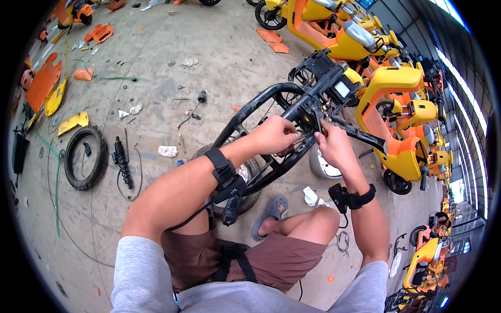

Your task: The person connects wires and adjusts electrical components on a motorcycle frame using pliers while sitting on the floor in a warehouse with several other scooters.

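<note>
A stripped black scooter frame [241, 118] stands tilted in front of me, with bent tubes and a wheel [251, 175] under it. My left hand [275, 135] is at the middle of the frame, fingers curled together in a pinch; whatever lies between them is hidden. Just to its right, my right hand [334, 142] is closed at the same spot, thumb against fingers, near a slim metal piece and thin wires. What it grips is too small to name. A black shock absorber [230, 211] points down at the frame's near end, beside my knee.
On the floor at left lie a loose tyre [71, 165], another shock absorber [121, 163], cables and yellow and orange panels [73, 123]. A rounded white part [324, 166] sits under the frame's right side. Yellow-orange scooters [389, 88] crowd the right.
</note>
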Motion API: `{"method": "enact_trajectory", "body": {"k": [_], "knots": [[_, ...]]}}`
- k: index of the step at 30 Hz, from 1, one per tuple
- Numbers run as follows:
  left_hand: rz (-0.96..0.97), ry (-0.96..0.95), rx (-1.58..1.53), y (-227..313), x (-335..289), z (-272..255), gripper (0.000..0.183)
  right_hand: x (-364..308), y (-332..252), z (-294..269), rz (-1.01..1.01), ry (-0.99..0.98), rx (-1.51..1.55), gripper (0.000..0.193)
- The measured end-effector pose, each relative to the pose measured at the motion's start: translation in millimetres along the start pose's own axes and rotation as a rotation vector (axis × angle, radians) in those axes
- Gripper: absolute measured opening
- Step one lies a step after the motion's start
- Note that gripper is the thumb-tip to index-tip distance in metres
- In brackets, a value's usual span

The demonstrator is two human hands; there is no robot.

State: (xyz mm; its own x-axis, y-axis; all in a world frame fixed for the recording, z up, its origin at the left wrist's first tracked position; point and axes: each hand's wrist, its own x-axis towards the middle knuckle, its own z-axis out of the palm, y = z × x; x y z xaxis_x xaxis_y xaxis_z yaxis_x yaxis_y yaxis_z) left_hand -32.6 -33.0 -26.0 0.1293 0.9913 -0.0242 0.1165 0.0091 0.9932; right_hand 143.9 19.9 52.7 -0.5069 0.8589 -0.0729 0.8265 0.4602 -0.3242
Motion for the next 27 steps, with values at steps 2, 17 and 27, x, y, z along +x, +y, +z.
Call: {"method": "enact_trajectory", "body": {"k": [2,17,27], "knots": [[-0.018,0.061,-0.044,-3.7,0.2,-8.3,0.025,-1.8,-12.7,3.4,0.163,-0.082,0.406,0.036],[0.241,0.403,0.491,-4.1,28.6,-16.9,0.034,45.1,-14.8,79.5,0.182,-0.086,1.501,0.023],[0.086,0.332,0.624,4.7,51.2,-27.4,0.024,14.1,52.3,61.5,0.114,1.027,1.432,0.042]]}}
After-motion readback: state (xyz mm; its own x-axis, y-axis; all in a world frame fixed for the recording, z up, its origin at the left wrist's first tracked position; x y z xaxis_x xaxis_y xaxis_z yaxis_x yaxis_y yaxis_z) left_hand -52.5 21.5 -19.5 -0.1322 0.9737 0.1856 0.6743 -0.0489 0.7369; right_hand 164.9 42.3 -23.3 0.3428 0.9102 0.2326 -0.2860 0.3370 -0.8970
